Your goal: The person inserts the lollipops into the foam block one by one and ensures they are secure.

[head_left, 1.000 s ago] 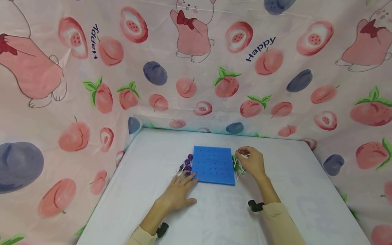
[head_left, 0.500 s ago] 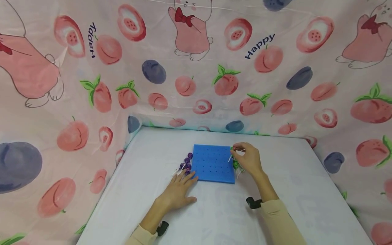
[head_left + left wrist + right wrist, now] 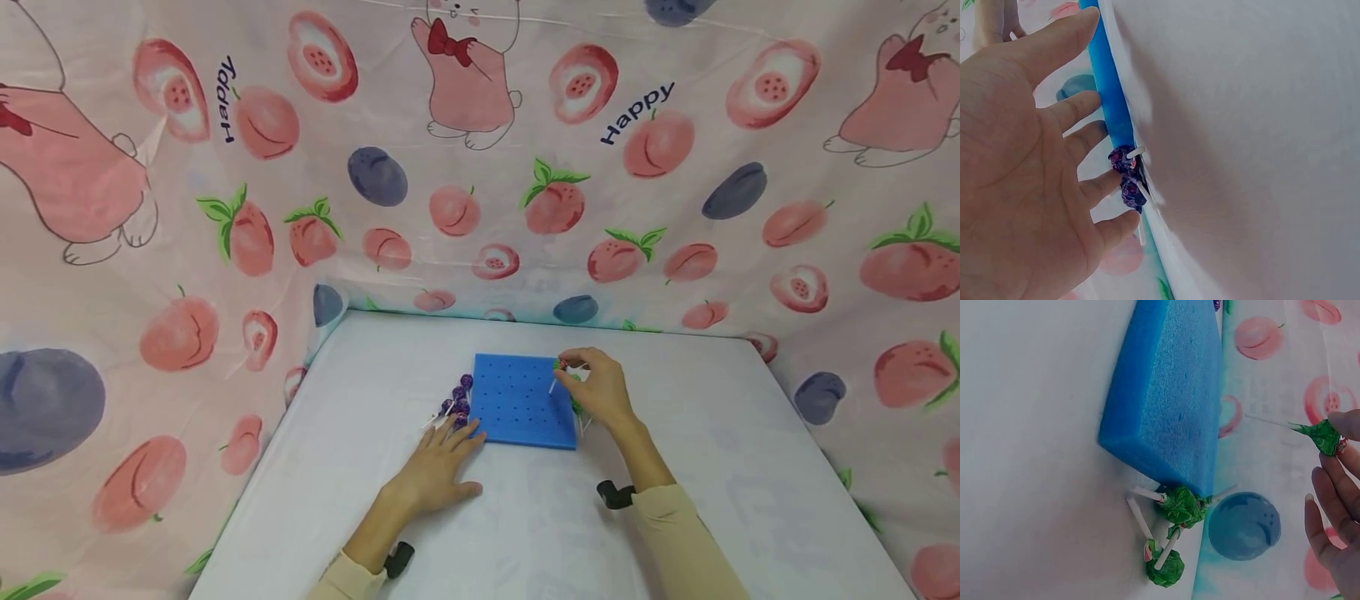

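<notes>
Spread wide, the left hand (image 3: 435, 475), low and left of the frame's middle, covers some of the purple lollipops (image 3: 461, 393). In the middle lies the blue board (image 3: 517, 400). Over its right side the right hand (image 3: 603, 392) pinches a green lollipop (image 3: 1324, 437), half hiding the candy; its long stick (image 3: 552, 387) points down and a bit left. More green lollipops (image 3: 1182, 506) peek out behind that hand.
</notes>
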Available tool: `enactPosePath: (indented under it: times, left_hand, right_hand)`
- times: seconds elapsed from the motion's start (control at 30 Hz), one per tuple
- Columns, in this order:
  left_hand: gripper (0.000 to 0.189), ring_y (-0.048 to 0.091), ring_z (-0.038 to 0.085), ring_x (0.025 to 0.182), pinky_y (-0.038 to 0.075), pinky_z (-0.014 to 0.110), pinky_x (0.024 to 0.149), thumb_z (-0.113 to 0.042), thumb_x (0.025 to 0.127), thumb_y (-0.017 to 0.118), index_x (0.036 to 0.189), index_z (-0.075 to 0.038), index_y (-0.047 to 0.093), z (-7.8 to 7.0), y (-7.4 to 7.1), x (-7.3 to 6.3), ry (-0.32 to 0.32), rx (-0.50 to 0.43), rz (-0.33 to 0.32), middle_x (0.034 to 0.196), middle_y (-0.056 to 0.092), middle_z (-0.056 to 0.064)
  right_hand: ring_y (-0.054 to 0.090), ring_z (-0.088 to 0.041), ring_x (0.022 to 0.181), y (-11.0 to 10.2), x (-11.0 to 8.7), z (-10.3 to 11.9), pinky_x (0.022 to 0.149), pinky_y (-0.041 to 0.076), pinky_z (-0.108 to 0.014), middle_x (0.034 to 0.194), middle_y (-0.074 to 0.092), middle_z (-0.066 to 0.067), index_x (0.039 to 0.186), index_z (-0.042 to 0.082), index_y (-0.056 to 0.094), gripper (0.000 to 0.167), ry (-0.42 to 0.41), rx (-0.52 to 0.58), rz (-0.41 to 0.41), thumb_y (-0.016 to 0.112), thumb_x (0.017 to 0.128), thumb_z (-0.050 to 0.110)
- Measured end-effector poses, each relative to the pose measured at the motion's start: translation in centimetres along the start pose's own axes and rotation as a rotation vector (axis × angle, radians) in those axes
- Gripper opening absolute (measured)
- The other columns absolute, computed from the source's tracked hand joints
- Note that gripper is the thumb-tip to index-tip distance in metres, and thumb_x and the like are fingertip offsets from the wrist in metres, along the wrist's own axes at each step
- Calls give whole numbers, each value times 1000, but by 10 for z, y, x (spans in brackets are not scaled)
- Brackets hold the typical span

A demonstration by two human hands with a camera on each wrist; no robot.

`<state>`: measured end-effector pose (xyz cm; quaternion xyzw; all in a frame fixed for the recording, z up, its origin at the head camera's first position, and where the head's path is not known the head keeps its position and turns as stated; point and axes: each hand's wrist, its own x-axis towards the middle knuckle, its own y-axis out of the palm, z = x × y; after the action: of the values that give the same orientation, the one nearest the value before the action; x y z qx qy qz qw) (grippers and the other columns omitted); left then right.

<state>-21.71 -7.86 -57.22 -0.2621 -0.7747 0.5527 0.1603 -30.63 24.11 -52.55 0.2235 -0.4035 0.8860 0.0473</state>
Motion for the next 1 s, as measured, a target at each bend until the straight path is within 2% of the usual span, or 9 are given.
enactPosePath:
  times: [0.2, 0.37, 0.67, 1.0]
  left_hand:
    - [81, 11, 43, 159, 13, 68, 124, -51, 97, 70, 163, -15, 38, -1, 0, 0, 13, -7, -8, 172, 25, 9]
    - [82, 10, 44, 159, 11, 68, 124, -50, 97, 70, 163, -15, 37, -1, -2, 0, 9, -10, -9, 172, 24, 9]
    - [81, 10, 46, 158, 12, 70, 123, -45, 96, 72, 162, -13, 39, 0, 2, -1, 30, -46, -29, 172, 25, 11]
    - [81, 11, 43, 159, 12, 68, 124, -49, 96, 71, 163, -15, 39, 0, -1, -1, 12, -13, -11, 172, 26, 9]
  right_hand:
    - [67, -33, 102, 1, 1, 3, 87, 56, -49, 105, 73, -9, 115, 9, 76, 29, 10, 7, 17, 85, 89, 19]
    - [66, -31, 102, 2, 2, 3, 88, 56, -50, 106, 74, -10, 116, 8, 76, 29, -3, 0, 32, 85, 90, 18]
    - [67, -30, 103, 7, -1, 0, 91, 58, -50, 107, 73, -10, 115, 9, 75, 28, 34, -27, 56, 84, 91, 20]
    - [67, -31, 103, 14, -2, -6, 88, 56, -50, 106, 74, -13, 115, 9, 76, 28, 57, -28, 70, 84, 90, 21]
